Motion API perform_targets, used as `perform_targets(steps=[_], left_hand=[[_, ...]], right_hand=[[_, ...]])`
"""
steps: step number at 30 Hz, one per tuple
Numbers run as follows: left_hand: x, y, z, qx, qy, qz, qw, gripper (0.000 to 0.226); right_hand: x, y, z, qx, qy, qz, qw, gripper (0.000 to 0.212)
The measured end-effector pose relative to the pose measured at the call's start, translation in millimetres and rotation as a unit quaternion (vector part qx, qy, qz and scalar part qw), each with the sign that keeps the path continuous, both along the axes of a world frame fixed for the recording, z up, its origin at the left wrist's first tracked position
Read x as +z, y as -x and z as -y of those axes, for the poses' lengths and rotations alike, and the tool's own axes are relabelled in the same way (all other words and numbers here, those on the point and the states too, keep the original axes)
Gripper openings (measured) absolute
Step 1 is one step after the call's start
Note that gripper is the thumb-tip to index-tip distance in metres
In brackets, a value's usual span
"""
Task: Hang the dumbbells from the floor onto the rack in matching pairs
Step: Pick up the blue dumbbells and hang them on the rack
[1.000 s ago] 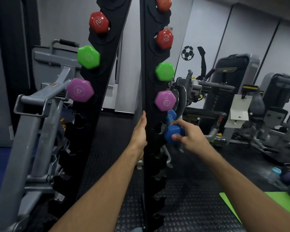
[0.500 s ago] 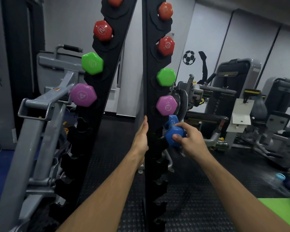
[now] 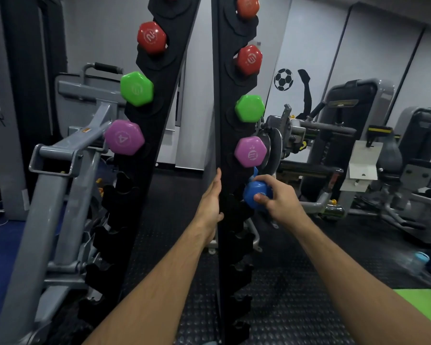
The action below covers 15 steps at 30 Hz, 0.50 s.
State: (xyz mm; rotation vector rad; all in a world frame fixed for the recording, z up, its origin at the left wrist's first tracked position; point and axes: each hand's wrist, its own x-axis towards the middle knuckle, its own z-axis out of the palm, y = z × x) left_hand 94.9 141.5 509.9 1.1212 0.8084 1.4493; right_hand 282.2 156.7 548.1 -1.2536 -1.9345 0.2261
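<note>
A tall black rack [image 3: 225,125] stands in front of me as two upright columns. Red [image 3: 151,37], green [image 3: 137,88] and purple [image 3: 124,137] dumbbells hang on the left column. Matching red [image 3: 249,59], green [image 3: 249,108] and purple [image 3: 250,151] ones hang on the right column. My right hand [image 3: 275,200] grips a blue dumbbell [image 3: 255,195] against the right column, just below the purple one. My left hand [image 3: 211,204] lies flat with straight fingers against the right column's inner edge.
Lower cradles on both columns hold nothing. A grey gym machine frame [image 3: 60,185] stands close on the left. More machines [image 3: 358,145] fill the right background. A green mat [image 3: 426,310] lies on the black rubber floor at the lower right.
My right hand has brought the blue dumbbell in closer to the right column under the purple one. My left hand stays on the column's edge.
</note>
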Motion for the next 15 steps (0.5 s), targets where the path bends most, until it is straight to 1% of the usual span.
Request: perform_targets(steps=[2, 4, 7, 10, 13, 15], left_hand=[[0.8, -0.7, 1.1, 0.003, 0.005, 0.006, 1.000, 0.048], [2.1, -1.5, 2.5, 0.004, 0.004, 0.007, 1.000, 0.047], [3.8, -2.6, 4.1, 0.008, 0.005, 0.008, 1.000, 0.047], [2.1, -2.9, 2.8, 0.012, 0.000, -0.001, 1.000, 0.046], [-0.8, -3.0, 0.8, 0.013, -0.005, -0.002, 1.000, 0.042], [-2.1, -3.0, 0.3, 0.013, -0.008, -0.002, 1.000, 0.041]], right_hand=[[0.0, 1.6, -3.0, -0.002, -0.007, 0.017, 1.000, 0.045], [1.0, 4.4, -6.5, -0.007, -0.005, 0.014, 1.000, 0.054], [1.7, 8.5, -9.0, 0.012, 0.015, -0.064, 0.998, 0.073], [-3.5, 6.3, -12.5, 0.043, 0.056, -0.136, 0.988, 0.086], [-6.8, 3.5, -17.1, 0.072, 0.092, -0.173, 0.978, 0.095], [-6.6, 7.4, -18.9, 0.086, 0.102, -0.164, 0.977, 0.103]])
